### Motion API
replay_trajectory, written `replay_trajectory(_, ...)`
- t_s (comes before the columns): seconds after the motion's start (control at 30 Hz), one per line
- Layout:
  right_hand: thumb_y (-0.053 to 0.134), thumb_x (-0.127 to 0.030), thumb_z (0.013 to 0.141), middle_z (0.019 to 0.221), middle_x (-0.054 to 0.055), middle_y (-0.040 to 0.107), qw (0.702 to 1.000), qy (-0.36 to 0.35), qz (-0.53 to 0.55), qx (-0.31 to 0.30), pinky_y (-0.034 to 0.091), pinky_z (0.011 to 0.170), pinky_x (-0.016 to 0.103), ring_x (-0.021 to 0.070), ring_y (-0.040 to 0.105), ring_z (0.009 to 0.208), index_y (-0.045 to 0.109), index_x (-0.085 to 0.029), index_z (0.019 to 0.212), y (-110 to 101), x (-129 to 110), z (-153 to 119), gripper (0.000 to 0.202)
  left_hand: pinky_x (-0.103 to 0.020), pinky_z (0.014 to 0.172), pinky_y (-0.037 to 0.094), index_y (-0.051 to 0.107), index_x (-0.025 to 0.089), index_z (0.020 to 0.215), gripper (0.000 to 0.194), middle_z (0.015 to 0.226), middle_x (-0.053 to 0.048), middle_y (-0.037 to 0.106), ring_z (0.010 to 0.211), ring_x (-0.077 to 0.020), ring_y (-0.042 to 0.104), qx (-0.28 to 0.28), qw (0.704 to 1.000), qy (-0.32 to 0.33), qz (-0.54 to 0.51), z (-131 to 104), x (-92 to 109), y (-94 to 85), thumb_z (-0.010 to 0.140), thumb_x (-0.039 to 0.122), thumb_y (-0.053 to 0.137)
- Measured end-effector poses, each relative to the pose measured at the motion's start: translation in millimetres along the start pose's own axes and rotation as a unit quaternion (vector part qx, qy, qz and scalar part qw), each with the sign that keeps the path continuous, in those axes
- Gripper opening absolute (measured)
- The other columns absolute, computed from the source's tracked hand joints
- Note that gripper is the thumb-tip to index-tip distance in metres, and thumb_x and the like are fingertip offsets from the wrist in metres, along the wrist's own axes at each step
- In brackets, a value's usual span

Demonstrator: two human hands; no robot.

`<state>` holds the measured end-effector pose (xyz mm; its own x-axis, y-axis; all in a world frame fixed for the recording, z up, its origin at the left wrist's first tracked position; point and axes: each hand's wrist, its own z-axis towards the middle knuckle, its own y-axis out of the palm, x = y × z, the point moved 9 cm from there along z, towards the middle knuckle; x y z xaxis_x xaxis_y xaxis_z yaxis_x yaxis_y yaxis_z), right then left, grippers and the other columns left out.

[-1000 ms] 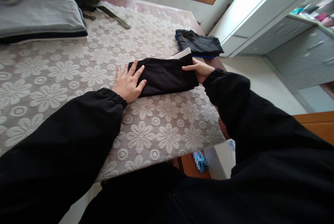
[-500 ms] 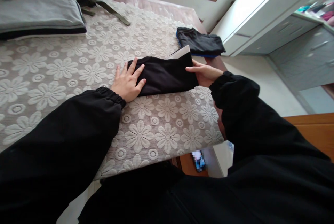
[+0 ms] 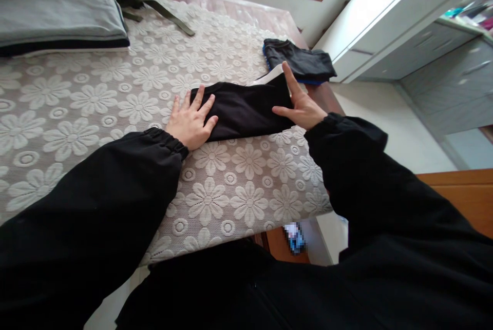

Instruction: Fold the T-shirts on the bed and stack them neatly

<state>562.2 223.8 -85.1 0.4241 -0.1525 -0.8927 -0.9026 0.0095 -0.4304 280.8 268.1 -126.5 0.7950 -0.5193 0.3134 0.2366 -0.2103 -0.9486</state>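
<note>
A folded black garment (image 3: 246, 109) lies on the flower-patterned tablecloth (image 3: 246, 201), with a white part showing along its far right edge. My left hand (image 3: 191, 122) lies flat with fingers spread, the fingertips over the garment's left end. At the right end is my right hand (image 3: 302, 107), its thumb on top of the black cloth and a finger stretched up to the white corner. The thumb and that finger are apart; the other fingers are hidden or folded at the garment's edge.
Folded dark clothing with a blue edge (image 3: 300, 60) sits at the table's far right corner. A grey folded stack (image 3: 57, 12) lies at the far left, beside an olive-green item with a strap (image 3: 169, 17). White cabinets stand beyond the right edge.
My right hand has opened its fingers, one now reaching up to the garment's white corner. My left hand stays on the left end. The view has shifted slightly.
</note>
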Motion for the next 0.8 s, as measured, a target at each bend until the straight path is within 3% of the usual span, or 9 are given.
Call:
replay_trajectory(0.1,0.096,-0.010,0.075,0.168,0.000,0.056,0.999,-0.029,-0.022,-0.007,0.039,0.137,0.051,0.0373,0.035,0.168,0.065,-0.031,0.161,-3,-12,-2,0.094,-0.067,0.143,0.007,0.027,0.026,0.182,0.073,0.192,-0.006,0.006,0.176,-0.0417,0.008,-0.003,1.000,-0.002,-0.005,0,0,0.9,0.114,0.052,0.035)
replay_trajectory(0.23,0.093,-0.011,0.074,0.141,0.004,0.076,0.999,0.035,0.025,-0.029,0.051,0.129,0.053,0.0355,0.065,0.143,0.082,-0.025,0.135,6,3,0,0.063,-0.068,0.143,0.006,0.029,0.027,0.181,0.072,0.192,-0.005,0.007,0.176,-0.0422,0.008,0.013,1.000,0.004,-0.014,0,-1,0.5,0.114,0.052,0.038)
replay_trajectory(0.33,0.089,-0.012,0.069,0.131,0.004,0.080,0.990,0.107,0.091,-0.028,0.063,0.117,0.053,0.0305,0.078,0.118,0.081,-0.027,0.133,11,23,3,0.066,-0.067,0.144,0.007,0.031,0.026,0.181,0.072,0.191,-0.006,0.011,0.176,-0.0415,0.010,0.024,0.999,0.008,-0.028,0,-2,-1.5,0.114,0.051,0.039)
replay_trajectory(0.4,0.088,-0.012,0.066,0.130,0.004,0.081,0.986,0.121,0.109,-0.034,0.066,0.113,0.053,0.0291,0.080,0.110,0.081,-0.028,0.134,8,21,6,0.070,-0.065,0.144,0.009,0.025,0.025,0.182,0.073,0.191,-0.007,0.011,0.176,-0.0390,0.013,0.028,0.999,0.000,-0.041,0,-4,-3.3,0.114,0.049,0.037)
replay_trajectory(0.47,0.087,-0.013,0.066,0.131,0.003,0.081,0.990,0.093,0.098,-0.035,0.066,0.113,0.053,0.0299,0.080,0.111,0.081,-0.029,0.135,-5,-1,13,0.072,-0.061,0.145,0.012,0.017,0.021,0.183,0.075,0.191,-0.010,0.008,0.176,-0.0347,0.016,0.036,0.998,-0.014,-0.055,0,-7,-5.5,0.115,0.047,0.034)
replay_trajectory(0.57,0.085,-0.013,0.070,0.131,0.002,0.081,0.999,0.031,0.031,-0.014,0.063,0.117,0.057,0.0341,0.079,0.119,0.082,-0.030,0.136,-39,-58,30,0.068,-0.059,0.144,0.016,0.014,0.013,0.182,0.076,0.189,-0.017,0.009,0.176,-0.0323,0.019,0.050,0.998,-0.018,-0.046,-1,-8,-6.9,0.116,0.045,0.032)
replay_trajectory(0.67,0.083,-0.007,0.076,0.127,0.002,0.083,0.998,-0.025,-0.054,0.017,0.061,0.119,0.057,0.0372,0.076,0.126,0.086,-0.030,0.132,-73,-124,52,0.060,-0.062,0.144,0.019,0.025,0.011,0.180,0.075,0.187,-0.020,0.018,0.175,-0.0366,0.022,0.053,0.999,-0.002,0.005,-3,-5,-4.4,0.114,0.044,0.038)
replay_trajectory(0.8,0.070,0.008,0.084,0.130,0.004,0.083,0.987,-0.083,-0.122,0.060,0.057,0.119,0.043,0.0292,0.076,0.125,0.084,-0.022,0.139,-111,-189,83,0.065,-0.063,0.143,0.022,0.042,0.013,0.175,0.068,0.184,-0.019,0.030,0.173,-0.0385,0.027,0.053,0.997,0.017,0.047,-4,-3,-0.5,0.114,0.043,0.040)
